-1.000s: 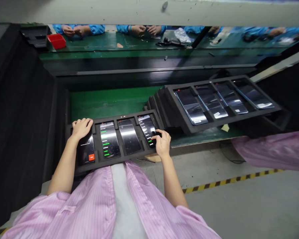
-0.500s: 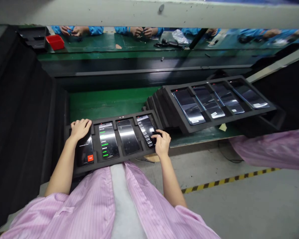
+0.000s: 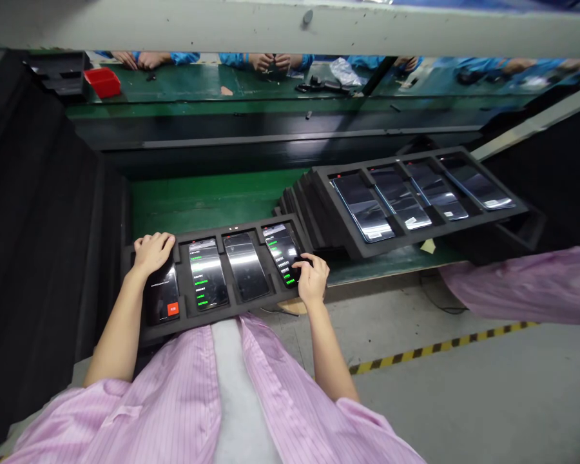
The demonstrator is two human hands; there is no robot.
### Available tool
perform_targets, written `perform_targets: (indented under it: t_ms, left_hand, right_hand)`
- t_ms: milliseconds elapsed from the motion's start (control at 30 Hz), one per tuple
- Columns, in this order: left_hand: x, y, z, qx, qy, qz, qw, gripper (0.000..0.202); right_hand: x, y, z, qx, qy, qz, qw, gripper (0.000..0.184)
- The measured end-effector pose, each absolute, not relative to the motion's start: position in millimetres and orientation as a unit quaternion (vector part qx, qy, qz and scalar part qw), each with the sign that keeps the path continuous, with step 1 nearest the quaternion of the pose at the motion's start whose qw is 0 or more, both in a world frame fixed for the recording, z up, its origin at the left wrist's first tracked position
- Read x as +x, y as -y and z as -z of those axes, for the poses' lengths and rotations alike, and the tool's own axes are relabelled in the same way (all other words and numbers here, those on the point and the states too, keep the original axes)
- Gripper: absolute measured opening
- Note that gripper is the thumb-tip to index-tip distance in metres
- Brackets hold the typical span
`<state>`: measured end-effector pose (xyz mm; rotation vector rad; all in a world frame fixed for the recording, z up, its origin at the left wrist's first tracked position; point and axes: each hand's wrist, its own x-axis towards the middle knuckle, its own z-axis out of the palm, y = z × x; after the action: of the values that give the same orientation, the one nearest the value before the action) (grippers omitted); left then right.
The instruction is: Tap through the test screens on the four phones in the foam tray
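Between the two hands I watch over, a black tray (image 3: 184,287) holds four phones side by side, screens up, each in its own compartment. From my remote post, I see the left hand (image 3: 153,252) bent over the tray's far left corner, covering the top of the first phone (image 3: 160,293); I cannot tell whether its fingers grip the edge or merely rest there. Below that hand, a red box glows near the foot of the dark screen.

Just right of the left hand, the second phone (image 3: 207,277) shows lines of white and green text. Midway between the hands, the third phone (image 3: 245,265) has a dark screen streaked with glare. At the right hand (image 3: 313,278), the fourth phone (image 3: 281,254) lists white and green lines. I see that hand loosely open, thumb and fingers over the screen's lower right, nothing visible in its grasp; whether a fingertip touches the glass I cannot tell.

Beyond the right hand and to its right, another black tray (image 3: 439,227) tops a stack, tilted, with four more phones face up. Past the left hand stretches a green tabletop (image 3: 198,193); to that hand's left rises a dark stack (image 3: 38,225). Well beyond both hands, co-workers' hands (image 3: 139,60) in blue sleeves line a further bench, a red bin (image 3: 102,82) near the leftmost pair. Far right of the right hand hangs a pink garment (image 3: 522,283).
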<state>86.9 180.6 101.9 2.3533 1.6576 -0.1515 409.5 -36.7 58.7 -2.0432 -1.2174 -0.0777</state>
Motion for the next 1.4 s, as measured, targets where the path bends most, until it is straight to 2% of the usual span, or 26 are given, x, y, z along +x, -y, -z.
perform_targets:
  t_ms: [533, 767, 867, 1000, 1100, 1333, 1400]
  left_hand:
    - [86.7, -180.6, -101.3, 0.809, -0.572, 0.049, 0.122, 0.046]
    - [84.6, -182.7, -101.3, 0.816, -0.558, 0.041, 0.145, 0.045]
    - [76.8, -175.2, -104.4, 0.820, -0.548, -0.014, 0.163, 0.046]
    - [47.6, -140.8, -110.1, 0.775, -0.599, -0.138, 0.148, 0.054]
    - [19.9, -103.3, -108.3, 0.711, -0.650, -0.208, 0.169, 0.061]
    - [-8.3, -51.2, -85.0, 0.599, -0.725, -0.230, 0.251, 0.088]
    - [-10.4, -49.5, -78.9, 0.579, -0.721, -0.247, 0.289, 0.090]
  right_hand:
    - [410.2, 37.7, -58.9, -0.795, 0.518, 0.017, 0.315, 0.041]
    - [409.5, 38.0, -56.6, -0.791, 0.492, 0.042, 0.361, 0.043]
    - [409.0, 39.3, -60.2, -0.797, 0.474, 0.055, 0.370, 0.043]
    - [412.4, 47.6, -64.9, -0.813, 0.424, 0.053, 0.396, 0.039]
    - [416.8, 56.1, -63.3, -0.835, 0.393, 0.024, 0.383, 0.037]
    - [423.0, 60.6, -51.9, -0.834, 0.363, -0.085, 0.407, 0.052]
    - [424.3, 59.5, -50.4, -0.828, 0.376, -0.105, 0.404, 0.054]
